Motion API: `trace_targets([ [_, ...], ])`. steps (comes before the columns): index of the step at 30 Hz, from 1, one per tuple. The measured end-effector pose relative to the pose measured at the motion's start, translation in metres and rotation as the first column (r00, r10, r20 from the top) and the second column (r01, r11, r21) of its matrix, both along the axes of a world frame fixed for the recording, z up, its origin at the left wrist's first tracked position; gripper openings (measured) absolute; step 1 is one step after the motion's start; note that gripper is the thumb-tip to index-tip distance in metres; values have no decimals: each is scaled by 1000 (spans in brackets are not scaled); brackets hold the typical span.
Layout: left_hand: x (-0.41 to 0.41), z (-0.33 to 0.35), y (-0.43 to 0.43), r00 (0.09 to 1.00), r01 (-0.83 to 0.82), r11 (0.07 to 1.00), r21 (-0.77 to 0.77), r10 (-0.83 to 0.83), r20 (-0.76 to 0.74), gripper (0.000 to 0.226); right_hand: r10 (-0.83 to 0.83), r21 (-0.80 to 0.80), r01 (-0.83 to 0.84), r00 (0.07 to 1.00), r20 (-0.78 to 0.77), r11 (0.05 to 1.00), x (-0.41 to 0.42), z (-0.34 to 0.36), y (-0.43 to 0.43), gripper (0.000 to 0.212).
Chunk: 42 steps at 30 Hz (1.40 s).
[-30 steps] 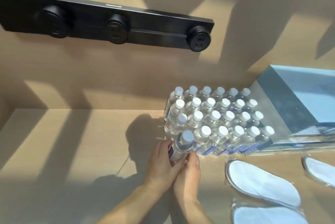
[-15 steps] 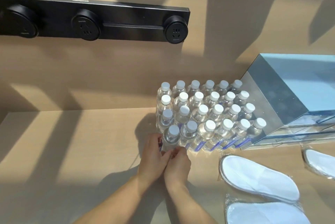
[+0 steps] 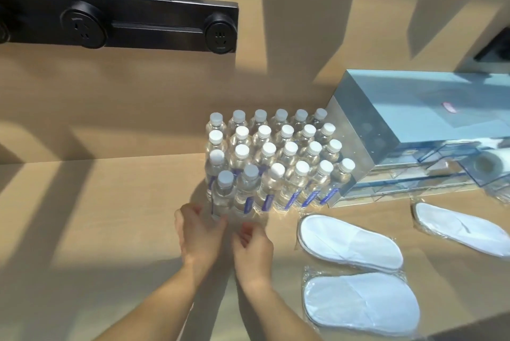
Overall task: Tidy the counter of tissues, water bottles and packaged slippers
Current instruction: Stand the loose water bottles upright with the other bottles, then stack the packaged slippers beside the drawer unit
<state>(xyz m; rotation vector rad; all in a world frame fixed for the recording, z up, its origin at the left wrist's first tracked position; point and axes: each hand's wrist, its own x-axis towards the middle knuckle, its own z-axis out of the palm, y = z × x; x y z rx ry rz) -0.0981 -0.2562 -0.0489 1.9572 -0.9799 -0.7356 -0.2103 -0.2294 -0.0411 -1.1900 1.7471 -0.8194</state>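
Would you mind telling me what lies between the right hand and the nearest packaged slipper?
Nothing: in the head view only bare counter separates the right hand from the slipper.

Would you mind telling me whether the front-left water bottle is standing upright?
Upright: the front-left water bottle has its white cap on top, level with its neighbours.
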Motion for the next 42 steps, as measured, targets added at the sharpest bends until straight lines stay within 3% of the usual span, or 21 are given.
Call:
trace_targets([
  [2,-26,-9,26,998,-53,998,28,52,36,37,35,-25,-36,999,-41,999,-29,5,17,12],
  [5,-78,-18,54,976,206,973,104,-211,45,28,-15,-12,14,994,-104,1000,-80,10,47,8],
  [9,-142,-5,53,845,528,828,190,-535,-15,20,-176,36,182,976,-126,983,-149,20,81,11],
  [12,-179,9,31,703,676,702,223,-706,92,11,-340,84,349,935,-100,933,-191,32,103,11],
  [17,-228,20,15,538,759,585,285,-811,232,28,-576,162,588,809,-118,792,-242,32,143,11],
  [22,-256,25,31,436,724,485,492,-873,219,45,-588,198,629,776,-230,752,-286,24,139,14],
  [27,-253,12,44,541,475,486,733,-819,192,83,-352,216,470,835,-422,856,-341,7,103,49],
  [30,-251,-5,48,645,407,460,789,-757,108,85,-227,337,385,877,-423,859,-365,-5,79,59],
  [37,-260,-14,68,817,313,601,735,-565,114,101,5,397,254,836,-548,882,-386,-29,67,43],
  [42,-247,10,77,910,281,736,616,-408,71,85,-39,395,183,938,-345,900,-409,-18,68,48],
])
